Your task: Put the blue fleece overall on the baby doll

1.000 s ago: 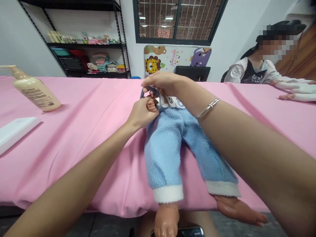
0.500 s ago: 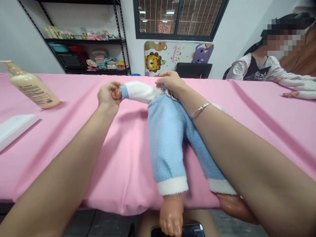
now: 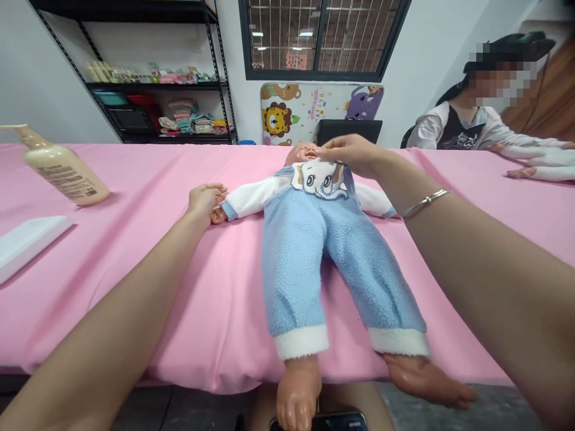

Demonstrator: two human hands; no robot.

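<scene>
A baby doll (image 3: pixel 294 239) lies on its back on the pink-covered table, feet toward me and past the near edge. It wears fluffy blue overalls with white cuffs, an elephant face on the bib (image 3: pixel 320 179) and white sleeves. My left hand (image 3: pixel 205 200) is at the doll's hand (image 3: pixel 218 215) on the left, fingers loosely bent and apart above it. At the top of the bib, just below the doll's chin, my right hand (image 3: pixel 354 152) has its thumb and fingers together on the outfit. That hand partly covers the doll's face and neck.
A pump bottle (image 3: pixel 67 173) and a white flat box (image 3: pixel 33 242) stand on the pink tablecloth (image 3: pixel 135 287) at left. A phone (image 3: pixel 341 422) lies on my lap. At right, a person (image 3: pixel 471 123) rests their arms on the table. Shelves (image 3: pixel 157 87) stand behind.
The doll's left-side arm has come down to the table, and my left hand has loosened around its hand. My right hand has moved right and up, uncovering the bib and part of the face.
</scene>
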